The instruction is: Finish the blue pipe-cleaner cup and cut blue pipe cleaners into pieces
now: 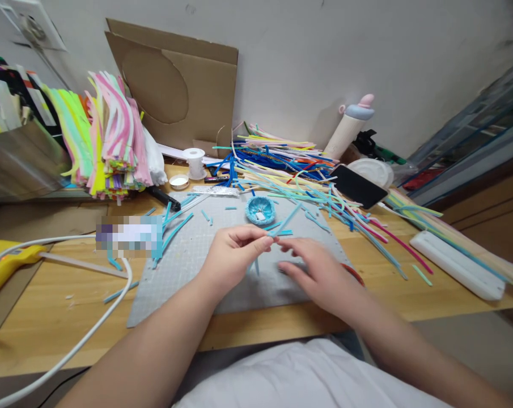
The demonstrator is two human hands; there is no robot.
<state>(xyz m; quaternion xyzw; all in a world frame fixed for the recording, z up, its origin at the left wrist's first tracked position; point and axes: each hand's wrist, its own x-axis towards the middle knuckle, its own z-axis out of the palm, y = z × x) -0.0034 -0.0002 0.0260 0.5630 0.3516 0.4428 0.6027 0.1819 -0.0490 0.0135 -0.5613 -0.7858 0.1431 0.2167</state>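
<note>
My left hand (234, 252) pinches a light blue pipe cleaner (287, 221) between thumb and fingers, above a grey cutting mat (183, 255). The strand slants up and to the right from the pinch. My right hand (319, 272) is just to its right, fingers spread and blurred, low over the mat and over red-handled scissors (355, 274) that peek out beside it. A small round blue woven piece (260, 210) lies on the mat just beyond both hands.
A heap of coloured pipe cleaners (299, 170) covers the back of the wooden table, with a black phone (358, 186) on it. Bundled pastel strips (107, 136), a thread spool (194, 161), cardboard (179, 85), a yellow glue gun (5, 263) with white cable, a white case (456, 263).
</note>
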